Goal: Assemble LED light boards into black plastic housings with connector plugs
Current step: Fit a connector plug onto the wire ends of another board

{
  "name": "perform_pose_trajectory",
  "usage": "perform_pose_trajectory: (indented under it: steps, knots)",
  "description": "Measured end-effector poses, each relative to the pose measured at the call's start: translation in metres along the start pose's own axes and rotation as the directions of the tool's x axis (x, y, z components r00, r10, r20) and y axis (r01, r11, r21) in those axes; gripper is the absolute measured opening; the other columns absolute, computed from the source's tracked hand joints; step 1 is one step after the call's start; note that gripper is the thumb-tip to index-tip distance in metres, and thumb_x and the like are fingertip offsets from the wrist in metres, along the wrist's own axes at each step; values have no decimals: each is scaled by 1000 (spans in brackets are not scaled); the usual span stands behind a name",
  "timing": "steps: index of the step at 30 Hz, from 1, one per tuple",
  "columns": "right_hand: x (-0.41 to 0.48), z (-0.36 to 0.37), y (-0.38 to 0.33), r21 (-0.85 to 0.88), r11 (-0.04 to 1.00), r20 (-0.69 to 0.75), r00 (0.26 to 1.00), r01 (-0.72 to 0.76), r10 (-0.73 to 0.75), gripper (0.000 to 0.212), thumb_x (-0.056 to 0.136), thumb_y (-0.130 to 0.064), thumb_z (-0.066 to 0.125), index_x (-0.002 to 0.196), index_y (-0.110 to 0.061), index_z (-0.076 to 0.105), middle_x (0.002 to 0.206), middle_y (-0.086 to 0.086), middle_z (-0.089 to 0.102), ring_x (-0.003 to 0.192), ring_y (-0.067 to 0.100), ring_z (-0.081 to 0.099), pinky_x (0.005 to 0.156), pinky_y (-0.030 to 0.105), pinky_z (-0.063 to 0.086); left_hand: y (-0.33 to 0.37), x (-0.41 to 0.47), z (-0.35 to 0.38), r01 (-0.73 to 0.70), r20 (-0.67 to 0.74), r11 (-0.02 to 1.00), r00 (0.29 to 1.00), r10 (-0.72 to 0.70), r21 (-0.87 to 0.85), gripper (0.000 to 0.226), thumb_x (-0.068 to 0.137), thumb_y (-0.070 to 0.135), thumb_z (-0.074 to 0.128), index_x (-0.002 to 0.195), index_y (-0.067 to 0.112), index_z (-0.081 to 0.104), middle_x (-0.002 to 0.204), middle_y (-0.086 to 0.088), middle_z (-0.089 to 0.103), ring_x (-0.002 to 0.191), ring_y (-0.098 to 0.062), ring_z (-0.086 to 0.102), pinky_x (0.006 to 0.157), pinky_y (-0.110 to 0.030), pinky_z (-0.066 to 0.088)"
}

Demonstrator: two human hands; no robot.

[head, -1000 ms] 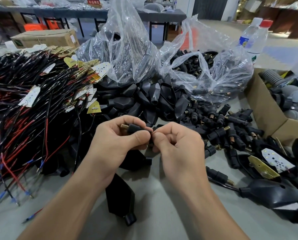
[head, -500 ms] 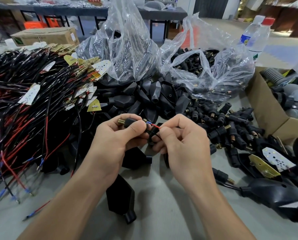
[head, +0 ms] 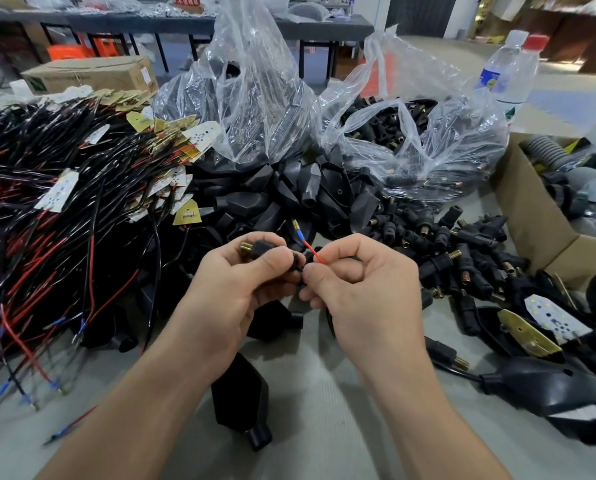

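Wiring: your left hand (head: pixel 234 292) grips the black brass-tipped connector plug (head: pixel 260 245), your right hand (head: pixel 362 289) pinches the thin red wire (head: pixel 313 253); next probably means seating it.

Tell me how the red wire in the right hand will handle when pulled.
Probably floppy over any length: the wire pile droops and tangles. The short stub of red wire above the right hand stands straight, so it likely holds shape there. Thin and light; the pinch seems enough.
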State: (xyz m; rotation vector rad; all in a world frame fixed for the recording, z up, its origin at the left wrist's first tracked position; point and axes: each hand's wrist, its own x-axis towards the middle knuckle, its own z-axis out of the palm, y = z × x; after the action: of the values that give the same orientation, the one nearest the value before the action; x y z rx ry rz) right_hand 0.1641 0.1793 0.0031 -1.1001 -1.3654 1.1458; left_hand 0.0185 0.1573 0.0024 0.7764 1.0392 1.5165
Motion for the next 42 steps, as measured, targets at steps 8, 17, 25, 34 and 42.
perform_pose_trajectory:
  steps: [8,17,25,34,42]
  knots:
    - [-3,3,-5,32,999,-103,995,22,-18,9,84,-30,73,81,-24,79,69,5,74,65,17,68,69,46,58,-1,1,6,36,-22,993,999,-39,-113,7,76,21,71,75,21,78,86,-10,77,66,-12,70,60,-21,58]
    - [-9,-1,-9,-411,893,-196,939,182,-282,52,89,-20,49,131,-48,66,55,-15,56,67,18,45,75,32,45,-3,1,5,77,-32,978,996,-85,-195,12,78,22,70,86,14,70,86,-10,76,64,-11,69,57,-19,56]
    - [-13,0,-14,-787,590,-91,912,181,-400,24,89,-25,53,75,-27,73,60,-5,62,71,19,56,91,27,25,-4,3,5,73,-47,982,996,-82,-174,10,76,21,71,82,14,73,81,-8,76,63,-11,70,57,-20,56]
    - [-12,-2,-13,-813,540,-6,924,218,-382,28,93,-32,55,71,-27,71,60,-7,62,72,17,52,92,31,29,-1,-1,5,19,-17,997,1000,-20,-74,5,74,23,73,74,24,78,85,-9,77,66,-11,70,61,-20,57]
    - [-11,-2,-9,-783,559,-12,892,273,-452,27,91,-31,61,66,-26,70,56,-9,59,68,14,50,90,30,28,0,-3,5,-86,-44,993,995,90,76,8,67,25,78,75,25,77,83,-10,77,67,-14,71,63,-21,57]
